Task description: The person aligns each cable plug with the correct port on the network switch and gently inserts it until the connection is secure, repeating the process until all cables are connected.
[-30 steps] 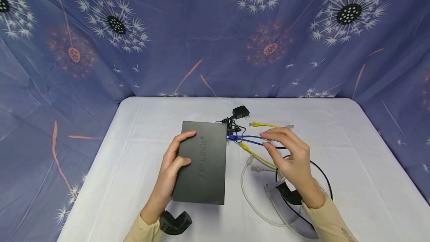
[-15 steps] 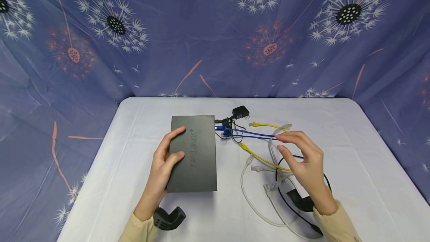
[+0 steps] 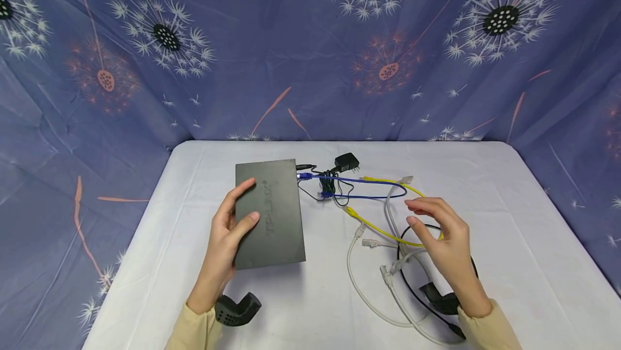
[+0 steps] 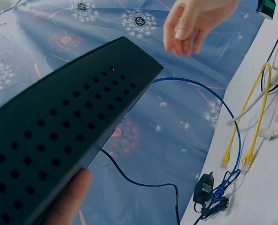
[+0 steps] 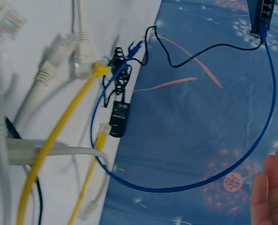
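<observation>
My left hand (image 3: 223, 242) grips a dark grey TP-LINK network switch (image 3: 276, 237) by its left side, thumb on the broad face, the box raised above the table. In the left wrist view, rows of round vent holes mark the switch's near side (image 4: 78, 112). A blue network cable (image 3: 361, 179) has one plug in a port on the switch's right edge; its other plug lies by the power adapter's bundled lead. A thin black power lead also enters that edge. Held above the cables, my right hand (image 3: 443, 237) has thumb and fingers apart, nothing between them.
A black power adapter (image 3: 346, 162) lies toward the table's back. Yellow cable (image 3: 371, 226), grey cables (image 3: 350, 272) and a black cable (image 3: 412, 288) tangle below and around the right hand. A patterned blue curtain (image 3: 310, 69) hangs behind the white table (image 3: 145, 285).
The left hand has carried the switch left and away from me. The right hand has drawn back right and released the blue cable, which now loops free.
</observation>
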